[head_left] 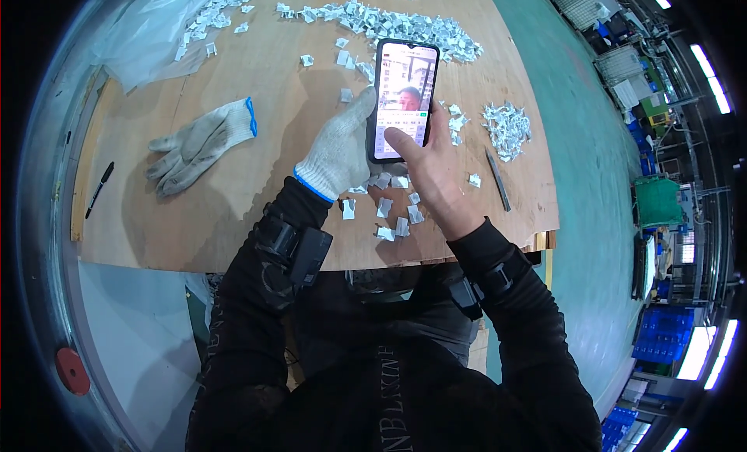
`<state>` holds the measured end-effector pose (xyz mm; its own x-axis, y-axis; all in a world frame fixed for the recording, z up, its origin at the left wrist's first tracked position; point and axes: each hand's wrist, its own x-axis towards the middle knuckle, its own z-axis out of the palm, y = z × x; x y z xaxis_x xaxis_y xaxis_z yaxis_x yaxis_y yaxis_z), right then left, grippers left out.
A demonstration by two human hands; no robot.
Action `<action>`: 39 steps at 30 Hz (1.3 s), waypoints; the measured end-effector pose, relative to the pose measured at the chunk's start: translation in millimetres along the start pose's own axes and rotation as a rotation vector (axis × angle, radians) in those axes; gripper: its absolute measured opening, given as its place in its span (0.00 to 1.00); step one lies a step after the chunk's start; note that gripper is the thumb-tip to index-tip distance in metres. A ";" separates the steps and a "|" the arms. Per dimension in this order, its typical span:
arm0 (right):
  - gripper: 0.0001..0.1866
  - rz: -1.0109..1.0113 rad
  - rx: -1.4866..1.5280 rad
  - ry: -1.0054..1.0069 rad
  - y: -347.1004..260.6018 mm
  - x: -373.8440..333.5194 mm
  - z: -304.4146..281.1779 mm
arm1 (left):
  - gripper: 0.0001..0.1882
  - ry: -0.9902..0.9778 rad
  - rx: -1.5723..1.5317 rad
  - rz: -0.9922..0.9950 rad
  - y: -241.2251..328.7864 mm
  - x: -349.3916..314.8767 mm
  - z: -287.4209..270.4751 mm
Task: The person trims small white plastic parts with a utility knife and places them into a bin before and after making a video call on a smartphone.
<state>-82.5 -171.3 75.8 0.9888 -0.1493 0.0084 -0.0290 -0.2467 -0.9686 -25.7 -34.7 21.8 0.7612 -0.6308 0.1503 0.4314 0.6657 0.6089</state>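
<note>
one lit phone is held upright over the near half of the wooden table, between two hands. by the left hand, covered in a pale knitted glove with a blue cuff, the phone is clasped from its left side, with the fingers mostly hidden behind it. by the bare right hand, curled, the right edge is gripped, and the lower screen is covered in part by the thumb. small white pieces are scattered beneath the hands; others are heaped in a long pile beyond the phone and a smaller pile to the right, near a thin grey tool. to the left, a loose glove and a black pen are seen, well apart, below a clear plastic sheet.
</note>
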 end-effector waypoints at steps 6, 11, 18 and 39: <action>0.39 -0.010 -0.026 0.044 1.3 4.4 2.7 | 0.26 0.028 -0.266 -0.096 3.9 0.7 1.0; 0.40 -0.006 0.020 0.030 12.5 7.1 1.3 | 0.26 0.047 -0.190 -0.077 0.6 1.0 -0.8; 0.39 -0.037 -0.039 0.004 11.0 6.1 -1.3 | 0.26 0.026 -0.185 -0.050 -0.8 0.0 -3.2; 0.40 -0.066 0.248 -0.070 10.3 -0.2 -8.9 | 0.49 0.019 0.777 0.320 4.2 0.7 -1.2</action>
<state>-84.3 -182.4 68.0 0.9953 -0.0723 0.0650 0.0644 -0.0104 -0.9979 -22.7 -31.9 23.5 0.8011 -0.4468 0.3981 -0.2577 0.3429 0.9033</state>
